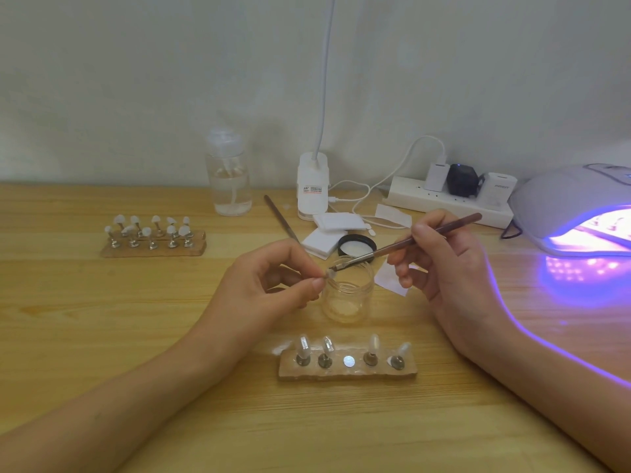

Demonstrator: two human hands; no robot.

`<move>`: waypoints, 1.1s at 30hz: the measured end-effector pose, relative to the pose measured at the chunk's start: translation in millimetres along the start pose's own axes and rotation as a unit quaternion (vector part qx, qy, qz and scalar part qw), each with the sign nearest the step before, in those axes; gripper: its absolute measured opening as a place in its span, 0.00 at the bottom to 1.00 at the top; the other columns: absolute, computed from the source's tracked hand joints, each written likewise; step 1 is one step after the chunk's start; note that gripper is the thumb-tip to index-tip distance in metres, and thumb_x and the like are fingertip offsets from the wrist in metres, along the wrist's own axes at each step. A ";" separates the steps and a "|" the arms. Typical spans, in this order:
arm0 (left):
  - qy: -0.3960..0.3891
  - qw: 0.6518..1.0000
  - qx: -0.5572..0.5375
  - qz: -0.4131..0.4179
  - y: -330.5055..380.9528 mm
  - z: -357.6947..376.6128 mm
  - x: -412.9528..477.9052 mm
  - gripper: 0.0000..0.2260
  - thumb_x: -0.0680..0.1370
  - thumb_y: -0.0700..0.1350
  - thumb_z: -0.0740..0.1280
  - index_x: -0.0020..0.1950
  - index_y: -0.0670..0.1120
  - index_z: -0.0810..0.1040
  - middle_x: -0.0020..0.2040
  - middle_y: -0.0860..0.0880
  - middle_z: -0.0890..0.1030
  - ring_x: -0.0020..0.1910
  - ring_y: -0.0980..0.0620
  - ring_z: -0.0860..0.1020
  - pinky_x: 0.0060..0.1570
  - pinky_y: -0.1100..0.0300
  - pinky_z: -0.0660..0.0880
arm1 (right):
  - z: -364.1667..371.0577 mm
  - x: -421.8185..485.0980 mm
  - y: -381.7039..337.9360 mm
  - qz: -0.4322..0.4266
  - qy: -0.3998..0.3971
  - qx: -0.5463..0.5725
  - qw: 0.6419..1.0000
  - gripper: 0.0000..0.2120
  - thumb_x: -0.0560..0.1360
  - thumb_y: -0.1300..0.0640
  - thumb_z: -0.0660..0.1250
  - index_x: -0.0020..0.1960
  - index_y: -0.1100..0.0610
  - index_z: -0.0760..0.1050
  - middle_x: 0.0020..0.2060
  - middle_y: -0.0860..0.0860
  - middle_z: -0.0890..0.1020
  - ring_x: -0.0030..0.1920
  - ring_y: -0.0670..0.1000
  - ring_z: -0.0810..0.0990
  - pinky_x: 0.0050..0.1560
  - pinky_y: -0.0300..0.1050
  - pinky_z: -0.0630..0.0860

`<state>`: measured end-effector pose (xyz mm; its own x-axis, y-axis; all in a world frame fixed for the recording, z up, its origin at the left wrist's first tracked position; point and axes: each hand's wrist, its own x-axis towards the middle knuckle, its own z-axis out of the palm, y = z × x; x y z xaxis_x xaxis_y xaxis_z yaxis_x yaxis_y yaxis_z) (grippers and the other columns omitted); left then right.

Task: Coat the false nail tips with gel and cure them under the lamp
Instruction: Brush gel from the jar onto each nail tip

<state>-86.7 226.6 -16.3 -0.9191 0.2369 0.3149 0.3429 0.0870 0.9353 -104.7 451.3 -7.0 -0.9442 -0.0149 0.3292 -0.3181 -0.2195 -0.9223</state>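
My left hand [273, 285] pinches a small false nail tip [330, 274] on its stand, just above the rim of an open clear gel jar [346, 295]. A brown brush [406, 242] is gripped like a pen in my right hand [444, 264], and its bristles touch the nail tip. In front of the jar a wooden holder [346, 370] carries several nail tips on metal stands, with one bare metal socket in the middle. The curing lamp [577, 213] at the right edge glows purple.
A second holder [153, 245] full of nail tips sits at the left. A clear pump bottle [228, 175], a clip lamp base [312, 186], white pads [324, 237], the jar's black lid [356, 245], a spare brush [281, 218] and a power strip [447, 199] line the back.
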 end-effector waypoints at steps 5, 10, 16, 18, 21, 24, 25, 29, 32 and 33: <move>0.003 1.000 -0.001 -0.003 1.6 0.7 -0.3 0.03 0.70 0.45 0.73 0.38 0.51 0.81 0.40 0.53 0.83 0.40 0.57 0.81 0.40 0.65 0.77 | -0.8 1.2 -0.4 0.005 -0.003 0.027 1.000 0.07 0.79 0.56 0.65 0.42 0.53 0.74 0.33 0.55 0.82 0.31 0.49 0.78 0.30 0.38 0.75; 0.006 1.000 -0.003 -0.005 3.7 0.7 -1.0 0.04 0.70 0.44 0.76 0.39 0.49 0.81 0.40 0.53 0.83 0.39 0.56 0.81 0.40 0.66 0.77 | -2.8 0.6 1.6 0.008 0.017 -0.006 1.000 0.07 0.82 0.59 0.61 0.44 0.56 0.72 0.32 0.55 0.81 0.31 0.49 0.78 0.29 0.38 0.74; -0.002 1.000 -0.004 -0.005 3.5 0.4 -0.8 0.05 0.70 0.43 0.75 0.39 0.49 0.81 0.39 0.53 0.83 0.40 0.57 0.81 0.41 0.66 0.77 | 0.1 -0.4 -0.8 -0.004 -0.018 0.016 1.000 0.07 0.79 0.56 0.64 0.42 0.53 0.74 0.33 0.55 0.82 0.31 0.50 0.78 0.31 0.39 0.75; -0.001 1.000 -0.008 -0.004 3.9 0.7 -0.6 0.02 0.70 0.44 0.73 0.39 0.49 0.81 0.39 0.53 0.83 0.40 0.57 0.81 0.40 0.66 0.77 | -1.1 0.1 0.5 0.003 0.000 -0.009 1.000 0.07 0.81 0.58 0.63 0.44 0.55 0.73 0.33 0.55 0.82 0.32 0.49 0.79 0.31 0.39 0.76; -0.004 1.000 -0.004 -0.002 4.5 0.9 -1.2 0.02 0.71 0.44 0.72 0.40 0.49 0.81 0.39 0.54 0.82 0.40 0.57 0.81 0.40 0.67 0.76 | -2.3 0.4 0.0 0.006 0.021 0.006 1.000 0.09 0.82 0.59 0.62 0.43 0.53 0.74 0.32 0.54 0.82 0.31 0.49 0.79 0.31 0.39 0.76; -0.003 1.000 -0.003 -0.004 5.5 0.7 -1.6 0.04 0.73 0.41 0.74 0.40 0.48 0.80 0.39 0.53 0.82 0.40 0.56 0.81 0.40 0.66 0.76 | -0.3 0.2 -0.9 -0.004 -0.010 0.020 1.000 0.08 0.79 0.56 0.64 0.41 0.50 0.75 0.33 0.55 0.82 0.31 0.50 0.79 0.31 0.39 0.76; -0.001 1.000 -0.001 -0.004 5.3 0.7 -1.7 0.06 0.74 0.39 0.74 0.40 0.48 0.80 0.40 0.53 0.83 0.40 0.56 0.81 0.40 0.66 0.77 | 0.0 0.0 -0.3 -0.003 -0.014 0.012 1.000 0.07 0.79 0.56 0.64 0.42 0.52 0.75 0.33 0.55 0.82 0.31 0.50 0.79 0.31 0.40 0.76; 0.004 1.000 0.004 -0.007 6.2 0.8 -1.5 0.07 0.74 0.37 0.73 0.40 0.48 0.80 0.40 0.52 0.83 0.40 0.55 0.81 0.40 0.66 0.77 | -2.7 -0.1 1.2 0.004 0.019 -0.011 1.000 0.08 0.82 0.60 0.61 0.44 0.55 0.72 0.32 0.54 0.81 0.31 0.49 0.79 0.30 0.39 0.76; 0.002 1.000 0.005 -0.008 6.7 0.6 -1.8 0.07 0.74 0.37 0.72 0.40 0.48 0.80 0.40 0.52 0.83 0.40 0.56 0.81 0.40 0.66 0.76 | -0.6 -0.3 -1.6 -0.009 -0.001 0.021 1.000 0.08 0.80 0.56 0.63 0.42 0.51 0.75 0.33 0.54 0.82 0.31 0.49 0.79 0.31 0.38 0.76; 0.002 1.000 0.005 -0.008 6.7 0.6 -1.9 0.07 0.74 0.37 0.73 0.40 0.47 0.80 0.40 0.52 0.83 0.40 0.56 0.81 0.40 0.66 0.77 | 0.3 -0.4 -2.1 -0.011 -0.011 0.022 1.000 0.07 0.79 0.56 0.63 0.41 0.51 0.75 0.33 0.54 0.82 0.31 0.49 0.79 0.31 0.39 0.76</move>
<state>-82.5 227.3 -10.7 -0.9249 0.2317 0.3013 0.3309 0.1008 0.9383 -103.6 451.5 -5.1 -0.9351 -0.0306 0.3532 -0.3333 -0.2631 -0.9054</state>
